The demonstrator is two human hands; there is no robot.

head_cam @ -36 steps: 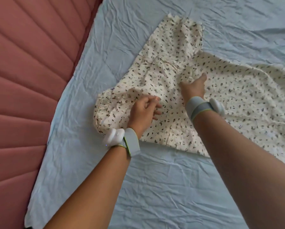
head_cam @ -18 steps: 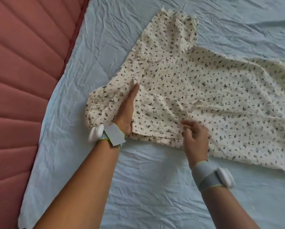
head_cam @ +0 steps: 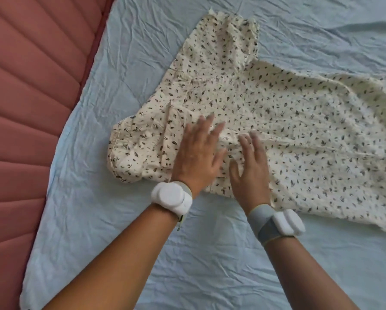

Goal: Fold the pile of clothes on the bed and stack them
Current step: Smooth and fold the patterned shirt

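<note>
A cream garment with a small dark leaf print [head_cam: 299, 121] lies spread on the light blue bed sheet [head_cam: 210, 253], running from the middle out past the right edge. One sleeve [head_cam: 232, 41] points toward the far side; another part is bunched at the left [head_cam: 133, 153]. My left hand [head_cam: 198, 157] lies flat on the garment near its left end, fingers straight. My right hand [head_cam: 250, 168] rests flat just beside it on the near edge of the cloth, fingers spread. Both wrists carry white bands.
A pink quilted headboard or wall panel [head_cam: 31, 108] runs along the left side of the bed. The wrinkled blue sheet stretches bare toward me and on the far side of the garment. No other clothes are in view.
My left hand turned from its edge to flat on the cloth. My right hand let go of the near hem and moved up beside the left, now flat on the garment.
</note>
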